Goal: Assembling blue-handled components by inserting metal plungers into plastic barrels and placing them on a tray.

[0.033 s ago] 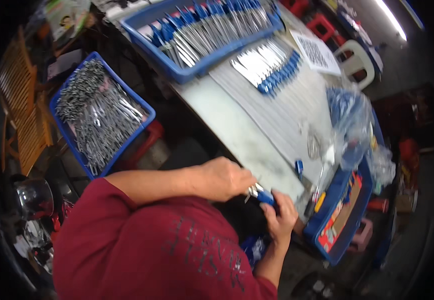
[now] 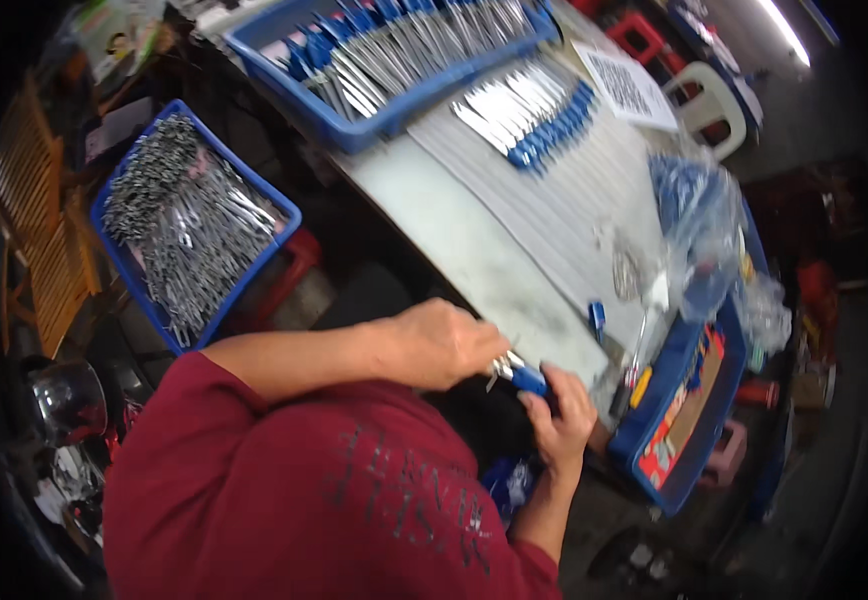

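Blue-handled metal tool [image 2: 528, 380], at four o'clock in the head view, has its silvery end pinched by the left hand [image 2: 444, 342] and its handle by the right hand [image 2: 566, 418], with wiry metal pieces [image 2: 199, 255] in a blue plastic tray [image 2: 244, 284] toward ten o'clock.

The left hand [image 2: 439, 345] covers one end of the blue-handled tool [image 2: 529, 380], and the fingers of the right hand [image 2: 564, 415] hide part of its handle; the thin metal bits between the hands are too small and blurred to tell. The top edge cuts off the far side of the long blue tray [image 2: 354, 135], the lower edge the red shirt [image 2: 284, 490]. The crumpled plastic bag [image 2: 699, 225] blurs whatever lies behind it; the tangled metal pieces [image 2: 204, 250] overlap too densely to count.
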A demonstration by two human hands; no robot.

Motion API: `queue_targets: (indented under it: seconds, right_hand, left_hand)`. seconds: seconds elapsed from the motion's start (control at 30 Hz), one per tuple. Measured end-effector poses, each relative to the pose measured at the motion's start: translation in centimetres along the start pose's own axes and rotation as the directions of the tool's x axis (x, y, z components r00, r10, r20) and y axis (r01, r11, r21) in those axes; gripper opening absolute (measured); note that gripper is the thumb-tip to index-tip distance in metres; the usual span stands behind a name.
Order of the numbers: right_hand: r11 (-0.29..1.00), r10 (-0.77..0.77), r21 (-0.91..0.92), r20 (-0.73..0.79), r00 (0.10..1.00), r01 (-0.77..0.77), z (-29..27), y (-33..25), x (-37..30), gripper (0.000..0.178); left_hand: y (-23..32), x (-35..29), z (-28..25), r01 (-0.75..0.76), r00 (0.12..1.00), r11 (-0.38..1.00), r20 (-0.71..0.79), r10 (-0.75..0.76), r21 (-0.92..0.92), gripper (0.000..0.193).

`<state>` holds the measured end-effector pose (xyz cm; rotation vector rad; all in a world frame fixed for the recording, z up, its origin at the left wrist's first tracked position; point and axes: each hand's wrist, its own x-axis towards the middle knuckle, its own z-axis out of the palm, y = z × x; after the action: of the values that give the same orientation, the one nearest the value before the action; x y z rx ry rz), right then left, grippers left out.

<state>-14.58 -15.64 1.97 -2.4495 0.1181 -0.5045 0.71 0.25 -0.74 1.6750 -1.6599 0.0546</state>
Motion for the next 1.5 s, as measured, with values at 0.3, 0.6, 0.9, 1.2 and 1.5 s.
queue_targets:
  seconds: [0.3, 0.6, 0.9, 1.2, 1.5]
  right_hand:
    - [0.997, 0.008, 0.083, -0.025, 1.0, -0.006, 0.6, 0.1, 0.6, 0.034]
    - [0.996, -0.031, 0.083, -0.032, 0.999, 0.033, 0.6, 0.2, 0.1, 0.035]
    - [0.996, -0.086, -0.036, -0.034, 0.996, 0.085, 1.1, -0.1, 0.1, 0.034]
    - [0.99, -0.142, -0.02, 0.062, 0.988, 0.143, 0.7, 0.2, 0.4, 0.033]
    - [0.993, -0.119, 0.0, 0.046, 0.992, 0.119, 0.4, -0.2, 0.3, 0.033]
  left_hand:
    - [-0.1, 0.4, -0.7, 0.044, 0.998, 0.998, 0.042, -0.042, -0.05, 0.025]
    - [0.4, 0.3, -0.4, 0.053, 0.995, 0.998, 0.092, -0.048, -0.047, 0.026]
    - [0.4, 0.1, -0.2, 0.059, 0.994, 0.998, 0.098, -0.057, -0.013, 0.019]
    - [0.4, -0.4, 0.0, 0.057, 0.994, 0.998, 0.093, -0.054, -0.033, 0.02]
    - [0.5, -0.2, -0.2, 0.042, 0.996, 0.997, 0.081, -0.037, -0.062, 0.029]
